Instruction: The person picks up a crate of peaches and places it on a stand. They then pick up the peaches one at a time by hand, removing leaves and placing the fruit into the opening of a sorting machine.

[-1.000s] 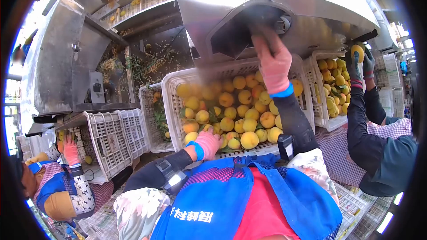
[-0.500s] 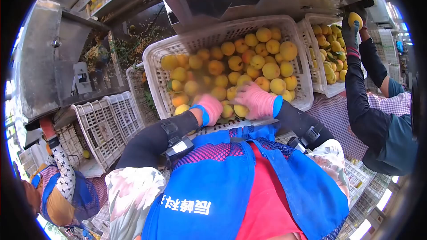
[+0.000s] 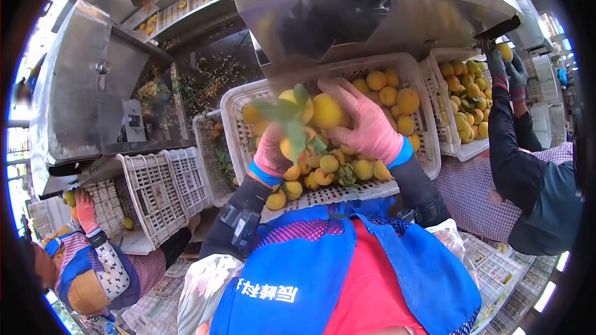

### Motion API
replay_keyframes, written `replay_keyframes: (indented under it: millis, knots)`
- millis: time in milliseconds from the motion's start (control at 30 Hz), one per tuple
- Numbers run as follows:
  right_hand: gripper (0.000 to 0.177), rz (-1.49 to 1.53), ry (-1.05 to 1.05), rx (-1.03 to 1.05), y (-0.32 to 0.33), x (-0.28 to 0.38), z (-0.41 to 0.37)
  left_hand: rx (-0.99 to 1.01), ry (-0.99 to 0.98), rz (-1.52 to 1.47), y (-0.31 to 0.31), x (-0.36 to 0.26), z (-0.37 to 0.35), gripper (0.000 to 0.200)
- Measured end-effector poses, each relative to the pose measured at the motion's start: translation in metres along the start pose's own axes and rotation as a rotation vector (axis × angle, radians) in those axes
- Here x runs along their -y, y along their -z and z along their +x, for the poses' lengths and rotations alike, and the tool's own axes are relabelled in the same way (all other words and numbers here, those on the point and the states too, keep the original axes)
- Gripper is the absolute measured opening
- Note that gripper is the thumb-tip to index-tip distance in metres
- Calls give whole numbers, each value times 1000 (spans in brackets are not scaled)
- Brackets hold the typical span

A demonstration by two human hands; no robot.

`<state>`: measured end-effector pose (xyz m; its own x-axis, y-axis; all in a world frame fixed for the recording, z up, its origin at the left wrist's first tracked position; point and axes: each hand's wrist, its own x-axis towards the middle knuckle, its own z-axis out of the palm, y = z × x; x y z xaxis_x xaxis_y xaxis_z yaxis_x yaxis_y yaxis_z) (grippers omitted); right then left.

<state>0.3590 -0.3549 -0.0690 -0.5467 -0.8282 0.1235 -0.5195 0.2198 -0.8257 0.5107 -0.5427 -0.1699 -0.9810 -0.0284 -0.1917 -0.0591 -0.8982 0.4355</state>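
A large white plastic crate (image 3: 428, 149) stands in front of me with many yellow peaches (image 3: 408, 100) in it. My right hand (image 3: 367, 123), in a pink glove, has its thumb and fingers around a big yellow peach (image 3: 327, 110), raised over the heap. Just left of it, my left hand (image 3: 272, 152), gloved too, curls round a peach (image 3: 288, 147) beside blurred green leaves (image 3: 294, 139). Leaves hide part of that grip. Near the crate's front wall lies a greenish, wrinkled clump (image 3: 346, 175) among the fruit.
Behind the crate rises a metal machine with a dark opening (image 3: 335, 18). On the right, a co-worker's gloved hands hold a peach (image 3: 504, 51) near another filled crate (image 3: 460, 142). A second co-worker (image 3: 93, 260) is at lower left, by a tilted white crate (image 3: 152, 192).
Both my hands have risen from the front of the heap, now with peaches and leaves in them. The crate appears lower and farther right. The left co-worker's hand now holds fruit.
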Motion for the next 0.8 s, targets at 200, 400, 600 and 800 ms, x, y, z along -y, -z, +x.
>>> replay_keyframes:
  millis: [200,400,600,800]
  knots:
    - [73,-138,259,-282,-12,7,9,65,-202,-167,-30,3,7,79]
    - [93,88,166,-414,-20,34,4,-157,-435,886,36,1,1,64]
    - [94,-19,65,-316,-16,30,19,-5,-261,208,11,-8,9,58]
    - [90,-305,160,-613,-13,-8,66,185,-103,-270,5,-11,27,50]
